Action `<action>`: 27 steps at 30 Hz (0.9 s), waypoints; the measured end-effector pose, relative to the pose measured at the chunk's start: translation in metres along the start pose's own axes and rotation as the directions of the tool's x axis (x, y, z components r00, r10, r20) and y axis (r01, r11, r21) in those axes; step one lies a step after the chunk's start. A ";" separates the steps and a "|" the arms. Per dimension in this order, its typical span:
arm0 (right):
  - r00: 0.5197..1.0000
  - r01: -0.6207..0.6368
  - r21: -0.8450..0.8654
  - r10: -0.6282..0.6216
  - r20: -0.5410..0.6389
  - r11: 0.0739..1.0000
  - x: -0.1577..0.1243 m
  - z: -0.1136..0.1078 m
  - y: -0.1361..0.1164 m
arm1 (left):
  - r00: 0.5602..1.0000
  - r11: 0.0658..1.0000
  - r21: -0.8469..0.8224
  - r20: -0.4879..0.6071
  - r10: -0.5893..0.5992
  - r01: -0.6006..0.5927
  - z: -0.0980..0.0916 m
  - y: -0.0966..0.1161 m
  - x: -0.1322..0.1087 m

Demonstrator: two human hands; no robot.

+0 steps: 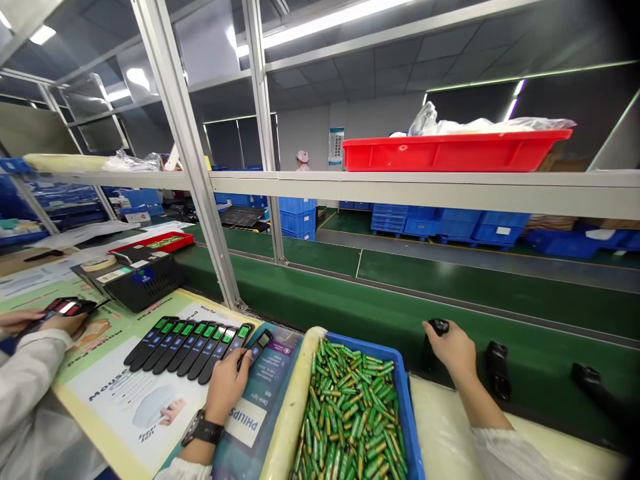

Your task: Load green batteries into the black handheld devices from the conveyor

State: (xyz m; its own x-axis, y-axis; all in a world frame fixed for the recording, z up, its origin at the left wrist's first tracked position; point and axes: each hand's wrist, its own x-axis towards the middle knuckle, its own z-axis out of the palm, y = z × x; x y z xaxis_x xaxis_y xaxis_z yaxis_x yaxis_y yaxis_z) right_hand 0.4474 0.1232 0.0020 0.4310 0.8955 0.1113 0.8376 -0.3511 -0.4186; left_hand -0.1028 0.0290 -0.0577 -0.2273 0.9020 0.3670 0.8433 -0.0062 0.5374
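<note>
The person's left hand (227,383), the one with the dark wristwatch (203,430), is curled around the near end of a slim black plastic handset (259,343) with a small screen, holding it down on the printed paper mat (125,400). Just to the left of that hand is a neat fanned row of matching black handsets (190,341) with their little screens glowing green, so that batch looks powered up and parked. On the other side of the left wrist, right beside it, is a blue plastic bin (405,400) heaped with green cylindrical batteries (350,420). It's pretty full, so by the look of it there's a lot left to get through.

The right hand (453,348) is out over the green conveyor belt (350,300), closed on a small black unit (439,326) that pokes out above the fingers. Can't tell if it's resting on the belt or lifted off it. Further right of that hand, two more black units (497,370) lie on the belt, well apart from each other, so a few pieces look done with.

Way off to the left of the left hand, a co-worker's hand (23,321) in a white sleeve holds a handset with a red-lit display (65,307). Up above the right hand a red plastic tray (450,157) sits on the shelf
</note>
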 end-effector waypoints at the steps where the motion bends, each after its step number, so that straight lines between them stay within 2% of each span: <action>1: 1.000 -0.013 -0.011 0.013 0.021 1.000 0.004 0.004 0.004 | 1.000 1.000 -0.023 0.003 0.010 -0.010 0.000 0.001 0.000; 4: 0.996 -0.009 -0.042 0.012 0.088 0.999 0.010 0.011 0.011 | 0.999 0.996 -0.082 -0.011 0.044 -0.045 -0.004 0.010 -0.003; 6: 0.998 0.018 -0.051 -0.015 0.064 0.999 0.000 0.007 0.002 | 0.994 0.985 -0.136 -0.050 0.097 -0.103 -0.010 0.028 -0.009; 7: 0.995 0.081 -0.014 -0.080 0.064 0.997 -0.011 0.002 -0.008 | 0.988 0.974 -0.170 -0.064 0.143 -0.152 -0.013 0.041 -0.013; 8: 0.975 0.195 0.070 -0.201 0.091 0.978 -0.027 -0.004 -0.021 | 0.978 0.955 -0.208 -0.060 0.202 -0.210 -0.017 0.056 -0.019; 9: 0.924 0.332 0.187 -0.358 0.132 0.925 -0.047 -0.011 -0.037 | 0.963 0.930 -0.252 -0.030 0.270 -0.268 -0.021 0.072 -0.026; 10: 0.791 0.491 0.385 -0.585 0.179 0.782 -0.070 -0.018 -0.054 | 0.942 0.902 -0.298 0.026 0.336 -0.313 -0.024 0.088 -0.033; 11: 0.612 0.573 0.552 -0.765 0.203 0.605 -0.095 -0.025 -0.071 | 0.918 0.878 -0.344 0.096 0.386 -0.333 -0.027 0.103 -0.039; 12: 0.458 0.588 0.655 -0.863 0.214 0.474 -0.120 -0.031 -0.087 | 0.896 0.861 -0.388 0.158 0.415 -0.330 -0.030 0.115 -0.043; 13: 0.344 0.590 0.701 -0.910 0.231 0.401 -0.142 -0.036 -0.101 | 0.881 0.849 -0.429 0.207 0.425 -0.309 -0.032 0.124 -0.046; 14: 0.286 0.587 0.720 -0.927 0.242 0.369 -0.161 -0.040 -0.112 | 0.874 0.841 -0.465 0.242 0.421 -0.277 -0.034 0.128 -0.046; 15: 0.269 0.592 0.717 -0.928 0.256 0.369 -0.176 -0.044 -0.119 | 0.878 0.834 -0.499 0.259 0.403 -0.236 -0.035 0.129 -0.043; 16: 0.288 0.602 0.697 -0.919 0.267 0.391 -0.186 -0.046 -0.124 | 0.890 0.826 -0.530 0.261 0.374 -0.192 -0.035 0.125 -0.038; 18: 0.359 0.628 0.632 -0.890 0.282 0.454 -0.196 -0.049 -0.126 | 0.919 0.818 -0.562 0.248 0.305 -0.120 -0.031 0.108 -0.023; 21: 0.410 0.700 0.529 -0.876 0.253 0.480 -0.196 -0.041 -0.122 | 0.960 0.891 -0.439 0.180 0.212 -0.115 -0.019 0.072 0.000; 24: 0.413 0.749 0.502 -0.897 0.157 0.432 -0.196 -0.024 -0.119 | 0.989 0.961 -0.247 0.051 0.139 -0.122 -0.005 0.040 0.013; 27: 0.382 0.746 0.543 -0.915 0.126 0.386 -0.198 -0.015 -0.119 | 0.995 0.994 -0.101 -0.093 0.031 -0.040 0.000 0.017 0.017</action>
State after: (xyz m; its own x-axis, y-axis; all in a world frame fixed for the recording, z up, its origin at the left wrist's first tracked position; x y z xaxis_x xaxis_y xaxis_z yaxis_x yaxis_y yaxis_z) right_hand 0.2679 -0.0165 0.0436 -0.6445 0.6981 0.3118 0.4626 0.6808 -0.5680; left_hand -0.0919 0.0443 -0.0426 -0.2455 0.8572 0.4527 0.7981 -0.0864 0.5963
